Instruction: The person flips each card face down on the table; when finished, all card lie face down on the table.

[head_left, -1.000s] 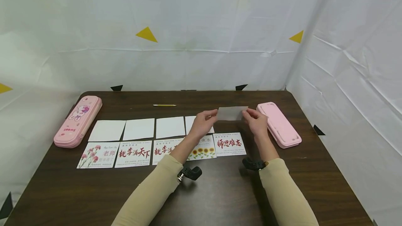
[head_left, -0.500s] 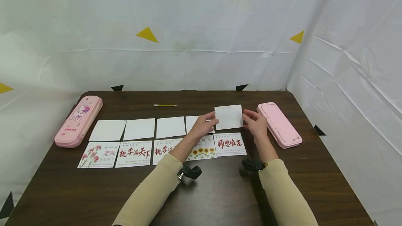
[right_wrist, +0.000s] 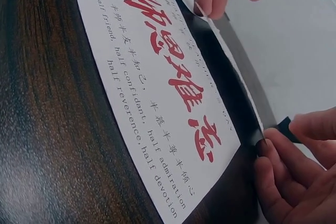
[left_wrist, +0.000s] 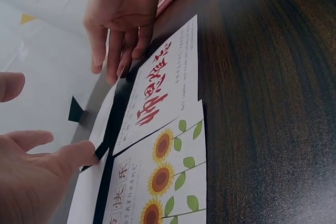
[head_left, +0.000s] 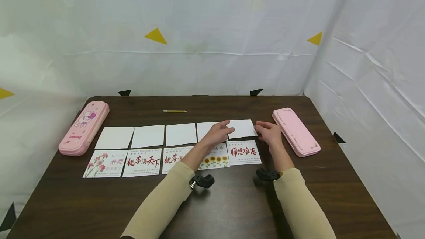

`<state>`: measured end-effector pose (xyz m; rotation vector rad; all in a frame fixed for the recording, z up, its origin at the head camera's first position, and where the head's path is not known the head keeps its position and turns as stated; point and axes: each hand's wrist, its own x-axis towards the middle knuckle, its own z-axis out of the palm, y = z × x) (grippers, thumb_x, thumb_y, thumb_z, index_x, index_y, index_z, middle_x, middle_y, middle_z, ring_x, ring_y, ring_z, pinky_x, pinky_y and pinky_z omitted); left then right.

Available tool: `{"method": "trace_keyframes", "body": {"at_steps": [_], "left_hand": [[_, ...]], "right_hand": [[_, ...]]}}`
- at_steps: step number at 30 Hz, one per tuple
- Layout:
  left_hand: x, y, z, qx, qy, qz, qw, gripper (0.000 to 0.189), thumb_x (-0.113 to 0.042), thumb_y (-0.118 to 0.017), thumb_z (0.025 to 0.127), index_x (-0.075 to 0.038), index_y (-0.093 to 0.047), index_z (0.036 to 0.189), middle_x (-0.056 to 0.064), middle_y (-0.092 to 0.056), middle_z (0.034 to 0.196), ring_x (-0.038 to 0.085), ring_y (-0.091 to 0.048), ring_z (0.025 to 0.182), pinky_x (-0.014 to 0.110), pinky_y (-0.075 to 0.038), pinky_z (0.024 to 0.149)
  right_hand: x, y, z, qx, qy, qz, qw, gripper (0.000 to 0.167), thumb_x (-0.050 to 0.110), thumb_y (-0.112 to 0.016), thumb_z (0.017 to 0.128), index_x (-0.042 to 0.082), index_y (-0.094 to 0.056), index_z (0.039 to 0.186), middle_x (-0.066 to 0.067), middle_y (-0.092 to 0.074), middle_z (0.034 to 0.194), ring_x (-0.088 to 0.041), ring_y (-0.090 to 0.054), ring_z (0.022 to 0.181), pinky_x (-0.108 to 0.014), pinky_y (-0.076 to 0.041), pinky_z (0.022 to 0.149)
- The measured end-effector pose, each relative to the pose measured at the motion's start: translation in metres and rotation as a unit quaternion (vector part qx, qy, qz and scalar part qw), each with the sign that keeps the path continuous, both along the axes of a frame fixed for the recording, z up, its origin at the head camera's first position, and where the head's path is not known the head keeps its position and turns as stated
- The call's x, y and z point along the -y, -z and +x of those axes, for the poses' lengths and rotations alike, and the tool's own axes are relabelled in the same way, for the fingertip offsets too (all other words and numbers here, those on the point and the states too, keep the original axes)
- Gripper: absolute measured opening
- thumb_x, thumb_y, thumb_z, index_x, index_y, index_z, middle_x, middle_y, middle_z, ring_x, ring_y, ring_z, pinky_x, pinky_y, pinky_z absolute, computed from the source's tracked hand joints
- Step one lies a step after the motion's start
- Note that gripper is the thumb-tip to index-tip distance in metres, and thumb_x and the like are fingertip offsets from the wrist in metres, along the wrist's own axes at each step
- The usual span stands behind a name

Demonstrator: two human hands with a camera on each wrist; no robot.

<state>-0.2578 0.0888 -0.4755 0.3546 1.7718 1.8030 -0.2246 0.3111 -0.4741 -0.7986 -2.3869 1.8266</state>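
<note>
Blank white rectangular paper card (head_left: 242,128), qty 1. Head view: R end of far row, btwn both hands, just beyond white printed card w/ red Chinese lettering (head_left: 244,152), on dark wood-grain table (head_left: 232,202). L hand (head_left: 216,135) loose at blank card's L edge; R hand (head_left: 270,135) relaxed at R edge. Pink rounded oblong case (head_left: 296,132) just R of R hand. L wrist view: L thumb & fingers spread, nr white sunflower card (left_wrist: 163,177). R wrist view: R fingertips touching blank card's edge, thumb apart, unpinched.
</note>
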Motion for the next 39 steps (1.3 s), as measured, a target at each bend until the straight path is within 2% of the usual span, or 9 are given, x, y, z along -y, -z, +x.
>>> {"method": "trace_keyframes", "body": {"at_steps": [9, 19, 24, 27, 31, 34, 36, 39], "left_hand": [[0.001, 0.0, 0.001, 0.002, 0.005, 0.002, 1.0, 0.066, -0.025, -0.055, 0.1, -0.002, -0.025, 0.154, 0.024, -0.03, 0.154, 0.035, -0.035, 0.14, 0.044, -0.033, 0.112], [0.004, 0.001, 0.002, 0.002, 0.006, 0.014, 0.9999, 0.065, -0.025, -0.054, 0.101, -0.003, -0.025, 0.155, 0.023, -0.024, 0.157, 0.032, -0.031, 0.142, 0.042, -0.033, 0.112], [0.008, -0.004, 0.005, -0.01, 0.001, 0.026, 0.9996, 0.062, -0.024, -0.053, 0.101, -0.003, -0.027, 0.154, 0.022, -0.029, 0.156, 0.031, -0.033, 0.142, 0.043, -0.034, 0.111], [0.014, -0.009, 0.007, -0.017, -0.013, 0.032, 0.9993, 0.057, -0.023, -0.053, 0.101, -0.004, -0.033, 0.152, 0.021, -0.034, 0.153, 0.03, -0.037, 0.139, 0.043, -0.035, 0.11], [0.032, -0.019, 0.01, -0.024, -0.044, 0.038, 0.998, 0.05, -0.02, -0.054, 0.101, -0.007, -0.043, 0.147, 0.02, -0.043, 0.148, 0.03, -0.043, 0.136, 0.045, -0.038, 0.108], [0.055, -0.023, 0.015, -0.047, -0.067, 0.028, 0.9962, 0.046, -0.018, -0.054, 0.1, -0.007, -0.047, 0.144, 0.019, -0.049, 0.144, 0.03, -0.047, 0.133, 0.046, -0.041, 0.106], [0.077, -0.026, 0.021, -0.075, -0.08, 0.009, 0.994, 0.045, -0.018, -0.053, 0.101, -0.008, -0.048, 0.144, 0.018, -0.05, 0.143, 0.029, -0.048, 0.132, 0.047, -0.042, 0.105], [0.118, -0.028, 0.033, -0.124, -0.106, -0.033, 0.986, 0.044, -0.018, -0.052, 0.101, -0.009, -0.048, 0.144, 0.017, -0.051, 0.142, 0.029, -0.048, 0.131, 0.047, -0.042, 0.104]], "right_hand": [[0.0, 0.001, 0.0, 0.013, -0.007, 0.009, 0.9998, 0.036, 0.02, -0.06, 0.098, 0.005, -0.063, 0.13, -0.017, -0.06, 0.13, -0.029, -0.058, 0.115, -0.039, -0.05, 0.096], [-0.001, 0.005, -0.004, 0.015, -0.005, 0.014, 0.9998, 0.035, 0.02, -0.059, 0.099, 0.004, -0.063, 0.13, -0.016, -0.061, 0.13, -0.027, -0.059, 0.115, -0.037, -0.05, 0.095], [0.0, 0.003, -0.004, 0.012, -0.015, 0.01, 0.9998, 0.037, 0.022, -0.058, 0.1, 0.004, -0.062, 0.132, -0.017, -0.06, 0.131, -0.027, -0.058, 0.116, -0.037, -0.05, 0.096], [0.001, 0.0, -0.004, 0.006, -0.015, 0.006, 0.9998, 0.037, 0.022, -0.057, 0.1, 0.005, -0.061, 0.133, -0.016, -0.061, 0.131, -0.028, -0.059, 0.116, -0.037, -0.05, 0.095], [0.004, -0.005, -0.003, -0.012, -0.01, -0.003, 0.9999, 0.036, 0.022, -0.056, 0.101, 0.005, -0.06, 0.133, -0.015, -0.062, 0.129, -0.028, -0.06, 0.114, -0.037, -0.051, 0.094], [0.012, -0.01, -0.002, -0.027, -0.018, -0.01, 0.9994, 0.036, 0.022, -0.057, 0.101, 0.005, -0.061, 0.132, -0.014, -0.064, 0.126, -0.027, -0.063, 0.111, -0.038, -0.053, 0.091], [0.023, -0.013, -0.001, -0.04, -0.034, -0.013, 0.9986, 0.035, 0.021, -0.058, 0.1, 0.004, -0.061, 0.131, -0.014, -0.066, 0.124, -0.027, -0.065, 0.107, -0.039, -0.054, 0.089], [0.048, -0.016, 0.0, -0.059, -0.072, -0.024, 0.9954, 0.035, 0.018, -0.059, 0.099, 0.001, -0.062, 0.129, -0.016, -0.068, 0.12, -0.029, -0.068, 0.103, -0.042, -0.055, 0.086]]}}
